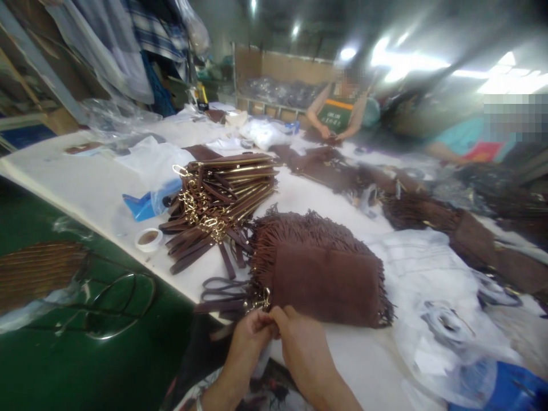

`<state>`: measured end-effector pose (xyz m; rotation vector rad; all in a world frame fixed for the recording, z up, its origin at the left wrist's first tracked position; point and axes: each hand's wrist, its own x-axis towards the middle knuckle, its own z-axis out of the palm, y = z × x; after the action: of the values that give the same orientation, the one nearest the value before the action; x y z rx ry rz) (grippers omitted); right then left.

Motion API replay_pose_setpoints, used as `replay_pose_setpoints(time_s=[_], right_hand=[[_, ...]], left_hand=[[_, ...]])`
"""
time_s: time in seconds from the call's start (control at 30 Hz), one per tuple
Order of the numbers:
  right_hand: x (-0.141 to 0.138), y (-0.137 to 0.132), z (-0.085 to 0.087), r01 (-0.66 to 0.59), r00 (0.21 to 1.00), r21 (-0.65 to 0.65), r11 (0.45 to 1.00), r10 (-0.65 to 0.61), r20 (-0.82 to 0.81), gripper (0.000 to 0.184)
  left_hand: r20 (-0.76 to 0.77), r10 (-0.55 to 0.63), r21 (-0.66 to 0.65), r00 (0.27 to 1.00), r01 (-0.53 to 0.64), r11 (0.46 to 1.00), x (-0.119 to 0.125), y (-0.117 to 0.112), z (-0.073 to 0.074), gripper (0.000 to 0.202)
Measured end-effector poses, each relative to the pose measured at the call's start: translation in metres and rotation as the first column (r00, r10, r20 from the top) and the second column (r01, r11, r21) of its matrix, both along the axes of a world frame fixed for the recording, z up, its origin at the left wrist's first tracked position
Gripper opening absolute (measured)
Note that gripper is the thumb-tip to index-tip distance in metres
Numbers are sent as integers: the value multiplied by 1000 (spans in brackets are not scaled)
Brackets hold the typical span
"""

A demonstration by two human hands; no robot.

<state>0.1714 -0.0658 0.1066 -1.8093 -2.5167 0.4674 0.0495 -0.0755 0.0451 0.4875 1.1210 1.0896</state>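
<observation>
A brown suede fringed bag (325, 274) lies on the white table (85, 182) right in front of me. My left hand (250, 337) and my right hand (299, 342) meet at its near left corner, fingers pinched together at the gold metal fitting (263, 301) there. What exactly each finger grips is too small to make out. Dark brown strap loops (222, 288) lie just left of the hands. Behind them is a stack of brown straps with gold clasps (218, 200).
A roll of tape (149, 240) and a blue plastic bag (148, 202) lie left of the straps. Clear plastic bags (440, 319) cover the table at right. More brown fringed bags (428, 211) stretch across the far side, where two other people sit working. The green floor (107, 342) is at left.
</observation>
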Motion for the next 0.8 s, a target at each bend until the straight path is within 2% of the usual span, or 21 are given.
replay_pose_setpoints(time_s=[0.23, 0.3, 0.4, 0.47, 0.53, 0.6, 0.7, 0.8], right_hand=[[-2, 2, -3, -32, 998, 24, 999, 31, 48, 29], [-1, 2, -7, 11, 1000, 19, 1000, -11, -16, 28], [4, -3, -16, 137, 966, -33, 990, -141, -217, 30], [7, -8, -23, 227, 893, -93, 969, -245, -378, 21], [9, -15, -32, 301, 786, -161, 940, -341, -516, 11], [9, -22, -42, 352, 664, -231, 907, -416, -622, 9], [6, -28, -57, 424, 483, -327, 844, -517, -707, 14], [2, -31, -68, 473, 332, -414, 778, -592, -734, 19]], left_hand=[[-7, -2, -14, 1000, 2, 1000, 2, -4, -4, 31], [8, 1, -28, 1000, -1, 1000, 2, -5, -9, 29], [66, 20, -49, 998, -16, 999, 2, -8, -12, 24], [110, 37, -48, 993, -32, 998, 4, -10, -12, 21], [164, 63, -70, 984, -52, 996, 7, -11, -9, 19], [219, 97, -139, 971, -67, 988, 9, -11, -6, 18], [262, 117, -216, 958, -60, 975, 10, -11, -7, 18], [271, 90, -184, 958, -40, 982, 9, -12, -12, 16]])
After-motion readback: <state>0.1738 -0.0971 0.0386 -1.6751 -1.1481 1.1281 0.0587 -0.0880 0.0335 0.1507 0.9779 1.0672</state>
